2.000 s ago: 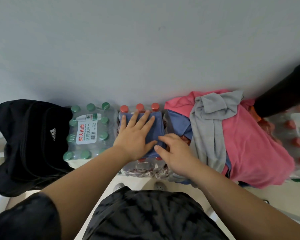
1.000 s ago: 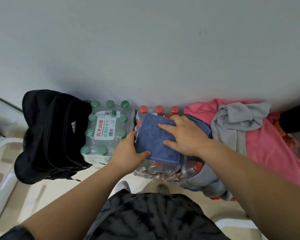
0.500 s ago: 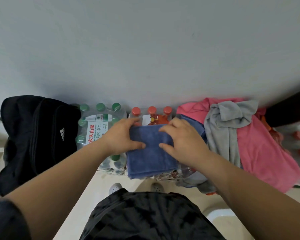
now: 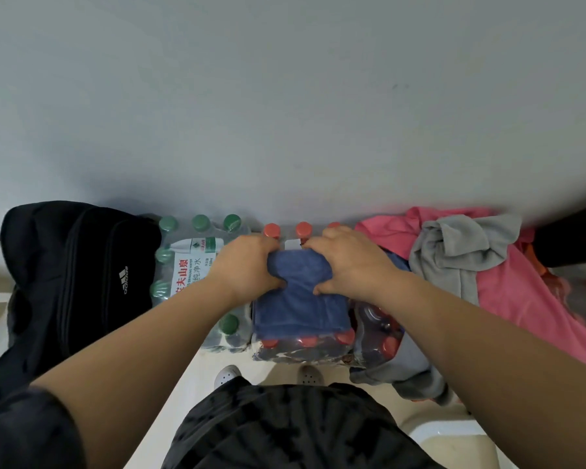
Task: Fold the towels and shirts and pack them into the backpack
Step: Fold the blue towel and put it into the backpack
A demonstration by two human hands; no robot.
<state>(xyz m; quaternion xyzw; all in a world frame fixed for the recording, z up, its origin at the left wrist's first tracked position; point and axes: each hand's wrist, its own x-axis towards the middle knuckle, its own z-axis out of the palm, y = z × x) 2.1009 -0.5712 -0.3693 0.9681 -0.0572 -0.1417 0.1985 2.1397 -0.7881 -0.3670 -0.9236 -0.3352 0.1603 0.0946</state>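
The blue towel lay folded on a pack of red-capped bottles. The left hand gripped its far edge at ten o'clock, the right hand at two o'clock. It looked soft, light and floppy, so holding both far corners seemed best. The black backpack sat at nine o'clock and a pile of clothes at three o'clock.

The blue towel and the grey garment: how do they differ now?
The blue towel is folded into a neat rectangle; the grey garment lies crumpled. The left hand and the right hand hold the blue towel; no hand touches the grey garment. The blue towel lies on red-capped bottles, the grey garment on the pink cloth. Both are outside the backpack.
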